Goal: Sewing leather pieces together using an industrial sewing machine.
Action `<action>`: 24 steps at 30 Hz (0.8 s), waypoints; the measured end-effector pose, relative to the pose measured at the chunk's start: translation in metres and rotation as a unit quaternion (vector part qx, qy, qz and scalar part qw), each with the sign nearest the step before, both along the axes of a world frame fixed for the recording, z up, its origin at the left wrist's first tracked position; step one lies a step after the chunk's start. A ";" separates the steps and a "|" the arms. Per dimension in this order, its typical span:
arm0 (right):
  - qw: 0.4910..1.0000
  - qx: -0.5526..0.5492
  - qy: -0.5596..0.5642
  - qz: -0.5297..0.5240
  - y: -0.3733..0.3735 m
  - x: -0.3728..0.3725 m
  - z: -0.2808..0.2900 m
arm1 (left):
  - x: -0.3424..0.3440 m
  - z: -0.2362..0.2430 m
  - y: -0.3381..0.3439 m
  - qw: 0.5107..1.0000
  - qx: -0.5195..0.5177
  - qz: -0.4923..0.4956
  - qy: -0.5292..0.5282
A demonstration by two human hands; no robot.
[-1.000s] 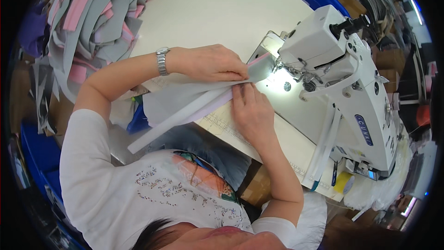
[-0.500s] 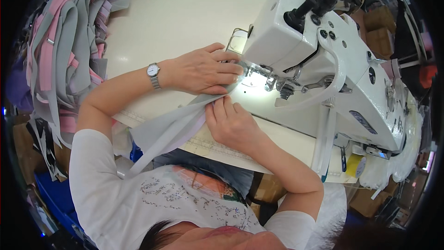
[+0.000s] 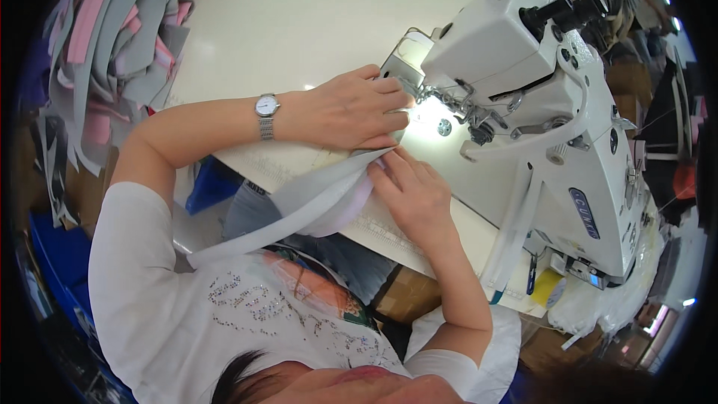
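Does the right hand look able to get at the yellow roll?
Probably not directly: the right hand touches the grey fabric, and a machine-side white strip crosses its path to the yellow roll.

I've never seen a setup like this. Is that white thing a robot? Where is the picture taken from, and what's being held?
No robot here: the white sewing machine with black knobs is a tool, and a person works with two bare hands. A wide fisheye camera on the person's head looks down, so straight edges bend. The left hand, below a silver wristwatch, lies palm-down near the machine's lit sewing area. The right hand appears to pinch soft grey and lilac fabric, which hangs over the front edge of the cream tabletop. At left is a heap of grey and pink fabric strips.
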State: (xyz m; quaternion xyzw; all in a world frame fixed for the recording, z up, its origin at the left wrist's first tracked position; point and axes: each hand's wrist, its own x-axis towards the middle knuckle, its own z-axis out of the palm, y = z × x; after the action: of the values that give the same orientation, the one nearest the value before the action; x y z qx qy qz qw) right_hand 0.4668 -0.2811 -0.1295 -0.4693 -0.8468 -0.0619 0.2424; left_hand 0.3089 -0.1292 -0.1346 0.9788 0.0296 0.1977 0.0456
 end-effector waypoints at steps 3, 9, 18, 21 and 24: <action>1.000 -0.002 0.014 -0.014 -0.008 0.001 -0.004 | 0.003 -0.006 -0.008 0.998 0.010 0.014 -0.061; 0.999 0.002 0.028 -0.017 -0.011 0.001 -0.008 | 0.001 -0.014 -0.009 0.992 -0.056 -0.033 -0.106; 0.999 0.041 -0.016 0.010 -0.014 -0.005 -0.011 | 0.002 -0.012 -0.026 0.994 -0.025 0.021 -0.102; 0.998 0.049 -0.031 0.004 -0.013 -0.008 -0.008 | 0.002 -0.011 -0.025 0.997 -0.023 0.031 -0.069; 0.999 0.046 -0.028 0.001 -0.013 -0.008 -0.006 | 0.003 -0.010 -0.024 0.997 -0.011 0.031 -0.068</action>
State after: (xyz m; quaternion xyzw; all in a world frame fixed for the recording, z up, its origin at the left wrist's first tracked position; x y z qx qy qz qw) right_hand 0.4588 -0.2939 -0.1356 -0.4551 -0.8500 -0.1132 0.2401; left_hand 0.3117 -0.1531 -0.1445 0.9610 0.0588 0.2651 0.0519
